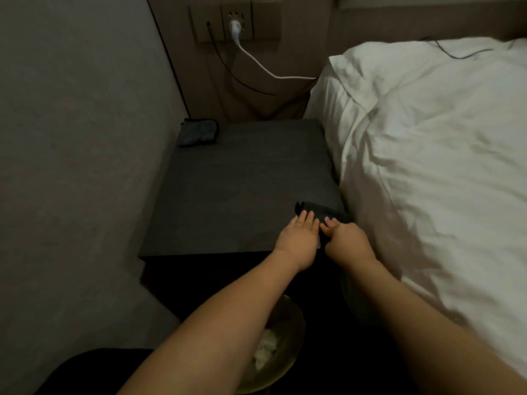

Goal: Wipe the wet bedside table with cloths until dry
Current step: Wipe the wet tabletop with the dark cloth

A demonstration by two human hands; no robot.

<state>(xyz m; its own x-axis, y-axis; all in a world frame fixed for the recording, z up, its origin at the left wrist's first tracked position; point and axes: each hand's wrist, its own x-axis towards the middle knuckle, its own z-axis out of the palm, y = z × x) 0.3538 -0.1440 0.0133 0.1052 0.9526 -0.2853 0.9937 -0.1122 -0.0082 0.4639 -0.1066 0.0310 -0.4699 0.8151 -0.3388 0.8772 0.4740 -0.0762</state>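
Head view, looking down over both bare forearms. The bedside table (pixel 228 189), a dark grey slab, fills the space ahead of the hands, set between a grey wall on the left-hand side and a bed on the right-hand side. Both hands rest at the table's near right corner on a dark cloth (pixel 322 213), which lies folded on the tabletop against the edge nearest the bed. The left hand (pixel 298 238) lies flat, palm down, its fingers straight and close together, the tips pressing the cloth's near left part. The right hand (pixel 346 240) sits just beside it, almost touching, with its fingers bent over the cloth's near edge; in the dim light it cannot be told whether they pinch the fabric or merely press on it. A second, grey-blue cloth (pixel 198 132) lies crumpled well ahead of the left hand, in the table's far left corner against the wall. Beyond it, a wall socket panel (pixel 236 21) carries a white plug and cable (pixel 256 62) running toward the bed, and a dark cable hangs alongside. To the right of the right hand lies a white pillow (pixel 422 115) and rumpled white bedding. Beneath the forearms stands a waste bin (pixel 288 323) holding white crumpled paper.
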